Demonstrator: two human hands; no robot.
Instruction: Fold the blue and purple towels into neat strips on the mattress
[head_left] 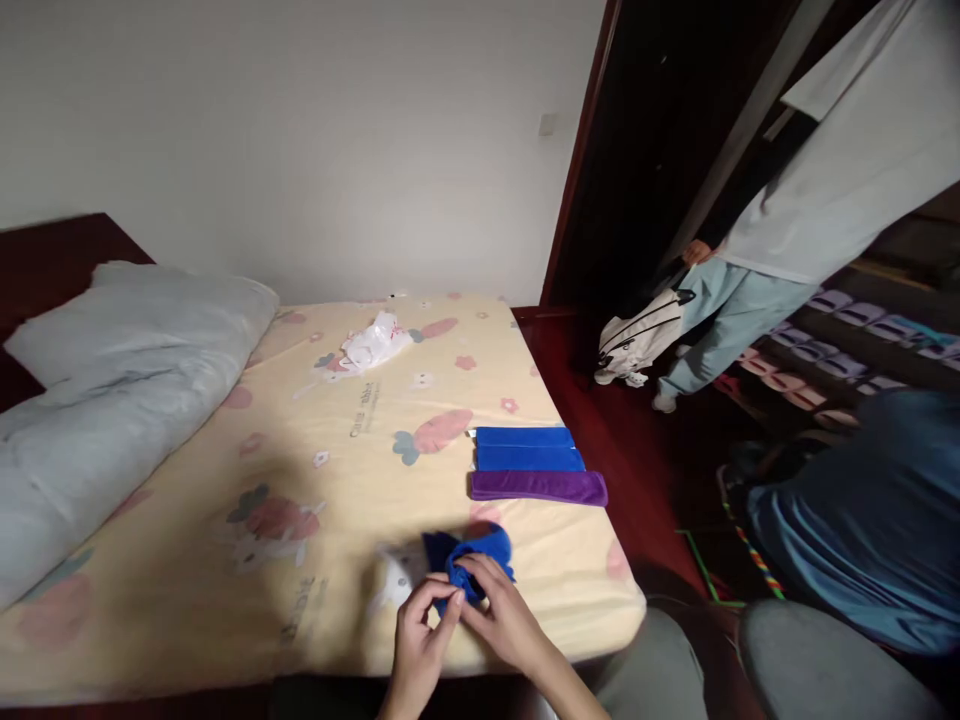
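Note:
Near the bed's front edge, my left hand and my right hand are both closed on a bunched blue towel. Their fingertips meet at its near side and hide part of it. The towel looks curled round on itself, with a loose part spreading beyond my fingers. Just past it, toward the right edge of the bed, lie a flat folded blue towel and a long folded purple towel, side by side and touching.
A crumpled white plastic bag lies farther back on the patterned bed sheet. A grey quilt covers the left. To the right, a person stands holding a white bag, near rows of slippers.

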